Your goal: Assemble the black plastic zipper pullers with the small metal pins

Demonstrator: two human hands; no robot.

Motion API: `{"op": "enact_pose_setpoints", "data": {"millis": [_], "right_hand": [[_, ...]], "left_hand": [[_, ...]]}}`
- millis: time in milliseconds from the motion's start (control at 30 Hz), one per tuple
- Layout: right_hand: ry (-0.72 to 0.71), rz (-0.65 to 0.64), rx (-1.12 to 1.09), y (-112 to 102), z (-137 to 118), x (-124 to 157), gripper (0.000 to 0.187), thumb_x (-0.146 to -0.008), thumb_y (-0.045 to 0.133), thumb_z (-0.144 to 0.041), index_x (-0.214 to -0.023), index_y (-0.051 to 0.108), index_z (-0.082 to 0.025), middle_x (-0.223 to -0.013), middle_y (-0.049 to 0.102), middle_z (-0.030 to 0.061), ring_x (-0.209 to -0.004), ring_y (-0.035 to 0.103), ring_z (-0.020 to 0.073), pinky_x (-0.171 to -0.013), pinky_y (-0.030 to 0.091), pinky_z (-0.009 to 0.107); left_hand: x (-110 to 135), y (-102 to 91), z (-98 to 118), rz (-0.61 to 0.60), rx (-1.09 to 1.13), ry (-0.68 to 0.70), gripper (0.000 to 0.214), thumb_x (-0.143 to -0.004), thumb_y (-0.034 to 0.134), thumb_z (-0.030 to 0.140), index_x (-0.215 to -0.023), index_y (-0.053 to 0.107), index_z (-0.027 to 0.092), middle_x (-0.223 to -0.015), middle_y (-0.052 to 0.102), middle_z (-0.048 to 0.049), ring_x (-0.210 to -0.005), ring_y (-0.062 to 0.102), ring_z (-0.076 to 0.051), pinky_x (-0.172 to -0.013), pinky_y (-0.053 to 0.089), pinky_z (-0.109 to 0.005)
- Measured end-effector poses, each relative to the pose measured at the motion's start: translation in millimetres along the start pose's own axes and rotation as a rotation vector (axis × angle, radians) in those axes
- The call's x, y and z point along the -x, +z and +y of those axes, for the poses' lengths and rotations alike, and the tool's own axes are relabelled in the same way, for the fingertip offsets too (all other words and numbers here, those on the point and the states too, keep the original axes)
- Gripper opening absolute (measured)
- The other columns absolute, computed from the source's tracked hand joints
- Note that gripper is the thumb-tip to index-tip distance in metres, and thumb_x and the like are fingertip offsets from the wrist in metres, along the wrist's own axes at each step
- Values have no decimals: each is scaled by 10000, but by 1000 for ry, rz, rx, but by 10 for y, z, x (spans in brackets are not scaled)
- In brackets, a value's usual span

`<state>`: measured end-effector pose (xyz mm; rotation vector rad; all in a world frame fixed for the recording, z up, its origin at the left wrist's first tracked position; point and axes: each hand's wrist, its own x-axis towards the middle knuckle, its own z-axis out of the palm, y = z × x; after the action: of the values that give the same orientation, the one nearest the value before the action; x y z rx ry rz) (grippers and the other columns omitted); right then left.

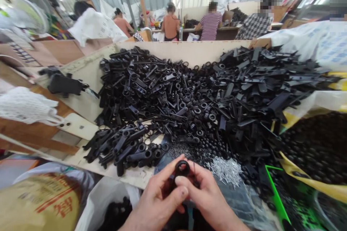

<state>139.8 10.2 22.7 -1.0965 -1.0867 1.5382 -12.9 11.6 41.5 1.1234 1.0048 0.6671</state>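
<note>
Both of my hands meet at the front of the worktable. My left hand [162, 191] and my right hand [202, 187] are closed around one black plastic part with a ring end [182, 166]. The ring points up between the thumbs; the rest of the part is mostly hidden by the fingers. Just beyond lie a heap of silver screws [226, 169] and a scatter of small black balls [214, 146]. To the left of my hands rests a group of black ring-ended handles [130, 148].
A large pile of black ring-ended parts [151, 79] and flat black pieces [252, 79] fills the table. On the left lies a white phone [78, 125]. A green-edged bin [276, 196] and a white sack [94, 198] flank me. Several people sit at a far bench.
</note>
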Motion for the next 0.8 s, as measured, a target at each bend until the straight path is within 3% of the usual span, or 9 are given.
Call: {"op": "enact_pose_setpoints", "data": {"millis": [67,133,233,333,433,500,600,700,800], "right_hand": [[49,-15,-91,27,79,-105,404,-873,688,-587,-918,650,-187,-726,565,-25,-576,456,109,-548,424,236],[-5,-18,7,23,119,-214,436,-878,686,-575,-1071,683,-184,-818,628,1,-579,456,106,-550,416,240],[-163,77,338,-42,43,-423,405,-951,615,-478,-1237,684,-200,-893,667,15,-591,475,116,-559,418,247],[-303,160,762,-63,-125,-757,282,-1011,532,-353,-1163,716,-204,-866,668,11,-624,555,136,-615,475,254],[-394,73,1238,70,-233,-1194,253,-1010,558,-259,-1231,677,-231,-1108,686,47,-887,668,175,-796,516,273],[-428,-12,1360,219,-234,-1471,251,-965,646,-249,-1214,680,-241,-1172,678,65,-1031,657,221,-849,512,301],[-443,-110,1474,408,-172,-1761,134,-913,699,-190,-1042,724,-217,-1102,703,100,-1039,646,265,-813,512,333],[-445,-140,1552,458,-162,-1857,127,-923,637,-107,-938,724,-199,-1024,718,110,-995,658,262,-792,504,333],[-443,-93,1571,358,-278,-1745,129,-919,631,-110,-940,726,-195,-1013,721,103,-991,669,263,-795,504,327]], "left_hand": [[3,-101,-88,105,101,23,668,-864,720,500,-1487,520,367,-1479,612,-65,-868,742,-222,-605,621,-290],[20,-308,-104,287,-52,53,525,-917,632,504,-1403,626,307,-1385,688,-82,-794,751,-217,-599,620,-302],[16,-762,20,704,-657,221,456,-950,571,442,-1382,644,316,-1246,771,-46,-947,761,-253,-836,606,-352],[-84,-1162,150,900,-1178,340,437,-991,456,335,-1374,656,269,-1278,758,-83,-1064,743,-309,-939,543,-431],[-229,-1340,124,890,-1401,360,451,-1004,386,238,-1339,678,158,-1318,726,-159,-1185,694,-346,-1026,475,-490],[-301,-1361,41,897,-1452,358,427,-1001,423,237,-1339,676,178,-1383,682,-150,-1302,616,-357,-1122,376,-551],[-342,-1353,-73,909,-1436,329,406,-994,469,242,-1343,677,228,-1360,701,-130,-1309,608,-356,-1157,300,-590],[-329,-1381,-100,864,-1370,309,397,-971,502,238,-1314,702,230,-1306,735,-138,-1273,629,-381,-1147,282,-617],[-293,-1438,-44,868,-1340,331,376,-962,522,247,-1281,721,244,-1331,722,-136,-1310,596,-379,-1182,223,-621]]}}
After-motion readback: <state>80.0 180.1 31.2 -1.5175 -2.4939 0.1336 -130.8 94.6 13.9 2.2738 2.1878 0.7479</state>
